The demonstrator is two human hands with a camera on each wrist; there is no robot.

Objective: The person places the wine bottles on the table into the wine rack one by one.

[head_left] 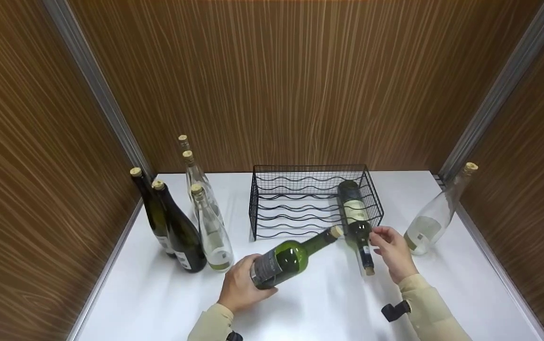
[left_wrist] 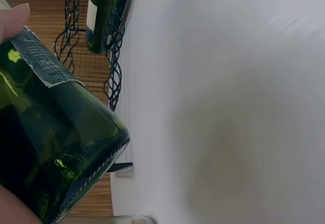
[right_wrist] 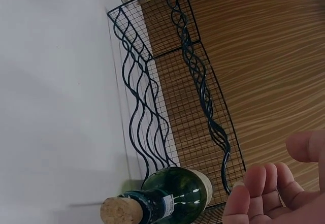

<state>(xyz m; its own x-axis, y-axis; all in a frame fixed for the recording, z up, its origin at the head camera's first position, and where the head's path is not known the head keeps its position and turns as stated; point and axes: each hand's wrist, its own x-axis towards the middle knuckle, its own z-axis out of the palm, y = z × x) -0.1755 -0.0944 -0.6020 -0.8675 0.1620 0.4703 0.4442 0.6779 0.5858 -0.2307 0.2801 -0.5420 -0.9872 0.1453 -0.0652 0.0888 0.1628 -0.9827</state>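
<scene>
A rack [head_left: 310, 166] sits midway along the back edge of the surface [head_left: 329, 310]. In its right end lies a racked bottle [head_left: 355, 210], neck past the front, right grip [head_left: 395, 251] just right. Clustered bottles [head_left: 183, 235], seemingly five, stand near the left edge; a lone bottle [head_left: 429, 227], near the right. Before the rack, the left grip [head_left: 243, 286] holds another bottle [head_left: 292, 257].

In front of you: back wall [head_left: 272, 85], brown wood-look panel, fine streaks running vertically. Left wall [head_left: 25, 166] and right wall [head_left: 532, 156] flank you, same finish. Grey metal strips [head_left: 93, 80] at both back corners. Below you, smooth white tabletop [head_left: 319, 312], pale trim [head_left: 106, 272] along its sides. Light diffuse; your left wrist view shows a soft-edged shadow [left_wrist: 223, 158] on the white.
</scene>
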